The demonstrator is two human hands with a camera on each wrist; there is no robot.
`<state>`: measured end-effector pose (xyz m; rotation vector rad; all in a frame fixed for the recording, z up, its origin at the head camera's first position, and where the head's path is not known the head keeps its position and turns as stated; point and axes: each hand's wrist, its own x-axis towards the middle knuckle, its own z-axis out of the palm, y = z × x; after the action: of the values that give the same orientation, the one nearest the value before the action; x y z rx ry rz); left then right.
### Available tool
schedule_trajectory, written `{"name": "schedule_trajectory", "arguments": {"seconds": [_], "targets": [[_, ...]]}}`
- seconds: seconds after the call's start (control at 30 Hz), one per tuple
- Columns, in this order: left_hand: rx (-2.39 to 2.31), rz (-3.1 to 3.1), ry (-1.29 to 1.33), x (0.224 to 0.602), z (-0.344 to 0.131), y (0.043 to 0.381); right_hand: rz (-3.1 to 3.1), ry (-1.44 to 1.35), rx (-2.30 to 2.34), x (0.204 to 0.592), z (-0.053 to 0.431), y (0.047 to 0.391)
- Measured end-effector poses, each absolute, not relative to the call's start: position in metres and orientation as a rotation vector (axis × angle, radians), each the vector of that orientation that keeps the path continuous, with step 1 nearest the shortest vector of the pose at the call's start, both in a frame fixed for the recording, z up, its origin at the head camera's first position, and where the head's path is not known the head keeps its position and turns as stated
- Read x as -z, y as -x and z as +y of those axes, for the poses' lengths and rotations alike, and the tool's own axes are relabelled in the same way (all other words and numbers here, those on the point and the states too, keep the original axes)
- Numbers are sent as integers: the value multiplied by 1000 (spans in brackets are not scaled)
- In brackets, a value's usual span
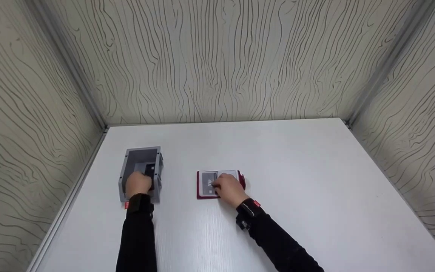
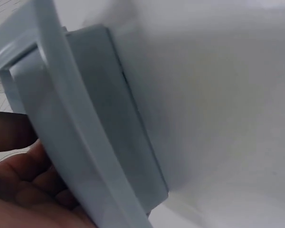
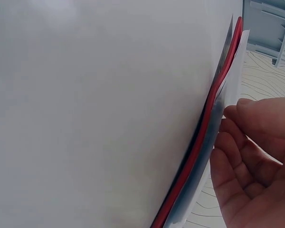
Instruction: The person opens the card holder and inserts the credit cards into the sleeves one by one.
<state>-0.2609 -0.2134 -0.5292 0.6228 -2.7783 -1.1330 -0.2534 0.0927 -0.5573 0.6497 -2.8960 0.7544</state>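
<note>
My left hand [image 1: 138, 184] reaches into a grey plastic bin [image 1: 126, 160], beside a black card [image 1: 150, 170] inside it. In the left wrist view, the near wall of the bin [image 2: 92, 128] covers the fingertips of that hand, so I cannot tell whether they hold a card. My right hand [image 1: 229, 189] is over an open red card holder [image 1: 198, 192] with clear pockets. Its thumb and forefinger pinch at the edge of a grey card marked "Vip" [image 1: 207, 181]. In the right wrist view, the fingertips meet against the pocket pages [image 3: 236, 78], beside the red cover [image 3: 210, 107].
The bin and the card holder rest on a white table [image 1: 296, 181], the bin on the left and the holder near the middle. Wood-patterned panels [image 1: 217, 60] enclose the table at the back and both sides.
</note>
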Motion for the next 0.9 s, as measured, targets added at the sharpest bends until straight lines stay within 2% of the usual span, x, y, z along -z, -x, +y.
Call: {"name": "schedule_trajectory", "arguments": {"seconds": [0.9], "targets": [[1105,-2728,-613,516,-207,255,-2875,-680,-758,559,94,254]]}}
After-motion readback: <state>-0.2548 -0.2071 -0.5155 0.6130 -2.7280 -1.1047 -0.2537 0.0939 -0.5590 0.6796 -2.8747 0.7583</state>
